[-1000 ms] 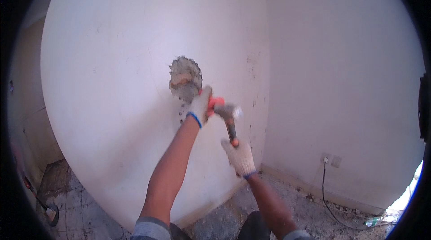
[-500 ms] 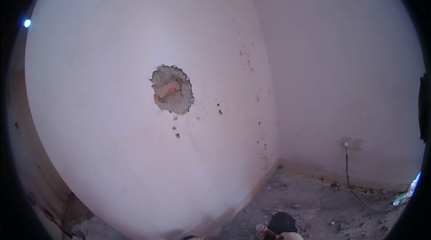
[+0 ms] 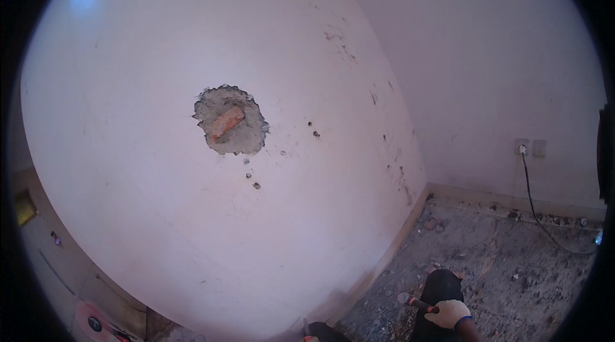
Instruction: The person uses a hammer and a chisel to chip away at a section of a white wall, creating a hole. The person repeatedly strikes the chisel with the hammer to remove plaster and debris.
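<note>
My right hand (image 3: 450, 314), in a pale work glove, is closed around the dark and orange handle of a hammer (image 3: 423, 304). The hammer's greyish head points left, over my dark-clad leg (image 3: 442, 287). At the lower edge, beside another dark shape, a small orange and pale patch (image 3: 311, 339) shows with a thin rod near it. It may be part of my left hand or what it holds; too little shows. Ahead stands a white wall (image 3: 160, 214) with a jagged broken hole (image 3: 254, 125), and orange-red brick (image 3: 227, 123) is bare inside it.
Small holes (image 3: 252, 177) and scuffs mark the wall around the break. Dust and rubble cover the floor (image 3: 500, 278). A dark cable (image 3: 533, 201) runs from a wall socket (image 3: 522, 147) to the floor at right. A pinkish disc with a dark centre (image 3: 95, 324) is at lower left.
The view has tilted and shifted, so the broken hole sits slightly further left and more floor shows. My right hand and the hammer have come further into view at the lower edge.
</note>
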### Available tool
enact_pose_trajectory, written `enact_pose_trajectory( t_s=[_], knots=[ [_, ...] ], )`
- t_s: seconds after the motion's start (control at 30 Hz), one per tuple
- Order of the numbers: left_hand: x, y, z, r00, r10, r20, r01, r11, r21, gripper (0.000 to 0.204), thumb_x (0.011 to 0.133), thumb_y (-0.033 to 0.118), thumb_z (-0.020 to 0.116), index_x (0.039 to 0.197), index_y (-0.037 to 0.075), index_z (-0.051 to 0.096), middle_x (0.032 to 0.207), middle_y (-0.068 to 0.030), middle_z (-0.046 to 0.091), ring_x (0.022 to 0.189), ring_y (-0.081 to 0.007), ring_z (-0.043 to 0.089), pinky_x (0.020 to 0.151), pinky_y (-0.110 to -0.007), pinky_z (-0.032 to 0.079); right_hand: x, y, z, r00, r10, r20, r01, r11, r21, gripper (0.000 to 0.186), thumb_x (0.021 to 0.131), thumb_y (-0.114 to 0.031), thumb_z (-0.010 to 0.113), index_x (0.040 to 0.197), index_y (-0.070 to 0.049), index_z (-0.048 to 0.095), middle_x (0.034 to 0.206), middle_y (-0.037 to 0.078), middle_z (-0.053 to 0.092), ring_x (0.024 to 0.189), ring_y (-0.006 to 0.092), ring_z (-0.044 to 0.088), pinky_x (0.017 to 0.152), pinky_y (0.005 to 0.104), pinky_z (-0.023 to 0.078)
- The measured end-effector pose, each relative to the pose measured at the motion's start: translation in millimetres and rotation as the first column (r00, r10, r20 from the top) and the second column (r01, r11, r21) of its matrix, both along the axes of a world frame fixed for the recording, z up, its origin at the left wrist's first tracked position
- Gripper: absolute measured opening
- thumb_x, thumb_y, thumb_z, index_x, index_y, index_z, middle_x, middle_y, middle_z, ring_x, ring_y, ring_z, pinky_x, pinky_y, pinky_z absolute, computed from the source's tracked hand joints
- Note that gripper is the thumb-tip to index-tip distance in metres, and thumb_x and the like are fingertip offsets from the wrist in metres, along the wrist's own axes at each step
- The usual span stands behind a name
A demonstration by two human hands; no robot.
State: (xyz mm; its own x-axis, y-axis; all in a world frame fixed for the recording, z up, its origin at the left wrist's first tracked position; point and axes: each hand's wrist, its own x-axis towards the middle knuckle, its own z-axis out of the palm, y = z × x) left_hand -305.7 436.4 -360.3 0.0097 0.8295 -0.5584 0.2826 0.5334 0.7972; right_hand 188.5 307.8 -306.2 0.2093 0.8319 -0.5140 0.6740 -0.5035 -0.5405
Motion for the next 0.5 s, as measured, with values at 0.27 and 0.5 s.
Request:
enact_pose_trajectory(
  t_s=[0.27,0.5],
  knots=[
    [-2.3,-0.5,0.2,0.999,0.011,0.044,-0.010,1.000,-0.015,0.053,0.098,0.035,0.068,0.139,0.004,0.053,0.093,-0.0065,0.058,0.079,-0.0199,0.060,0.071,-0.044,0.065,0.3,-0.4,9.9,1.000,0.011,-0.014,-0.011,1.000,0.004,0.063,0.087,-0.066,0.062,0.107,-0.009,0.078,0.100,0.021,0.075,0.101,0.0393,0.071,0.092,0.0475,0.054],
    [2.5,-3.9,12.8,1.000,0.022,0.004,-0.022,0.999,-0.041,0.049,0.098,0.035,0.069,0.135,0.007,0.058,0.085,-0.0040,0.055,0.075,-0.0180,0.058,0.069,-0.043,0.065,-7.0,-0.9,18.3,1.000,0.007,0.007,-0.007,1.000,-0.012,0.064,0.087,-0.067,0.062,0.108,-0.008,0.077,0.102,0.022,0.075,0.103,0.0403,0.070,0.094,0.0473,0.053]
  ],
)
